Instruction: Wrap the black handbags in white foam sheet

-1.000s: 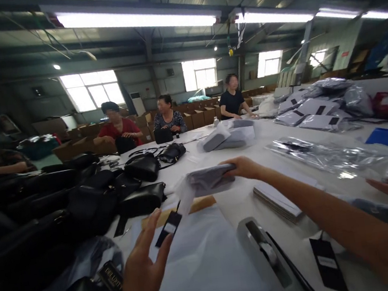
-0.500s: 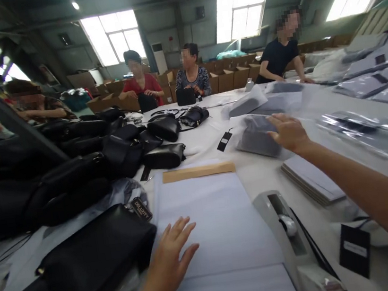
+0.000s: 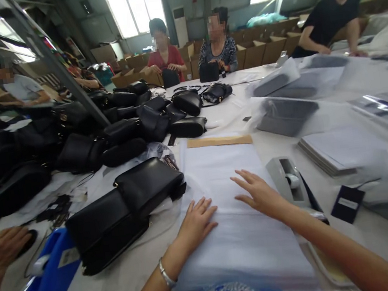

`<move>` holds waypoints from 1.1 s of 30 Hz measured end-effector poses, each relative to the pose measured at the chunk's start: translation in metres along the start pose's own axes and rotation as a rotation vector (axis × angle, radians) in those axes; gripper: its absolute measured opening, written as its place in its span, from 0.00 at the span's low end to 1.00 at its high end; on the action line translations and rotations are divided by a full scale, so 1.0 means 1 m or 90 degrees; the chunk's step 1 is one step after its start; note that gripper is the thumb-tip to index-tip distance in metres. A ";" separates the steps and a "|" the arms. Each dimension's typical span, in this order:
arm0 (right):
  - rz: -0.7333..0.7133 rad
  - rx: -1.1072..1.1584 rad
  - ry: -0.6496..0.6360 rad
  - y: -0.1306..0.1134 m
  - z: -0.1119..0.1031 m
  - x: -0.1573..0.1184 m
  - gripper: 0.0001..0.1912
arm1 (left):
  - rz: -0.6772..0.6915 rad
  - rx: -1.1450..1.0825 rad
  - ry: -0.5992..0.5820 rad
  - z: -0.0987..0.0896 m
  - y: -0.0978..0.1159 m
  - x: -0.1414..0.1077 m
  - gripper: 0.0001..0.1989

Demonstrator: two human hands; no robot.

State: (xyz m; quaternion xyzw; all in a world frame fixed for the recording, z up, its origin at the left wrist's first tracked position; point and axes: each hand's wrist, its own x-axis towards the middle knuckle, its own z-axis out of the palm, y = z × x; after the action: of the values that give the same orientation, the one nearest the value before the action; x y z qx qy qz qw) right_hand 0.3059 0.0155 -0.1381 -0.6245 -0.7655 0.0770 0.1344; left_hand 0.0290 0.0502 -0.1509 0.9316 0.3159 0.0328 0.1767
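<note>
A stack of white translucent sheets or bags (image 3: 228, 246) with a brown strip (image 3: 219, 141) along its far end lies in front of me. My left hand (image 3: 197, 222) rests on its left side, palm down and fingers spread, holding nothing. Over the right side of the stack is my right hand (image 3: 257, 192), fingers apart and nothing in them; whether it touches the sheets I cannot tell. Left of the stack lies a black handbag (image 3: 124, 212) with a hang tag (image 3: 171, 163). Close by on the right stands a grey tape dispenser (image 3: 291, 180).
Black bags (image 3: 83, 146) are heaped at the left. A blue tape dispenser (image 3: 51, 283) stands beside another person's hand (image 3: 3, 249). Wrapped bags (image 3: 286, 115), a pile of white cards (image 3: 330, 151) and a black tag (image 3: 348, 202) lie right. Several people work across the table.
My right hand has drawn back from the wrapped bag at the right to the white stack. My left hand now lies flatter on the stack. The view has shifted left.
</note>
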 end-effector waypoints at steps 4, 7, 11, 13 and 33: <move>0.130 -0.064 -0.069 0.009 0.002 0.052 0.28 | -0.001 0.020 0.054 0.016 0.002 -0.008 0.21; 0.168 -0.069 -0.110 0.009 -0.002 0.079 0.27 | 0.001 0.026 0.089 0.022 0.005 -0.013 0.20; 0.139 -0.061 -0.106 -0.003 -0.019 0.078 0.11 | 0.015 0.015 0.123 0.019 0.009 -0.026 0.20; 0.104 -0.057 -0.080 -0.016 -0.032 0.061 0.09 | 0.031 -0.004 0.172 0.013 0.013 -0.035 0.20; -0.262 -0.129 0.224 -0.117 0.017 -0.153 0.09 | 0.142 0.032 0.435 -0.098 0.100 -0.067 0.25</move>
State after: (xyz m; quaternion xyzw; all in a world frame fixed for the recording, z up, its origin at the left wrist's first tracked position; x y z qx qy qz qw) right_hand 0.2196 -0.1574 -0.1375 -0.4701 -0.8448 -0.1381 0.2150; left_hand 0.0160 -0.0338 -0.0209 0.8998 0.2537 0.3533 0.0333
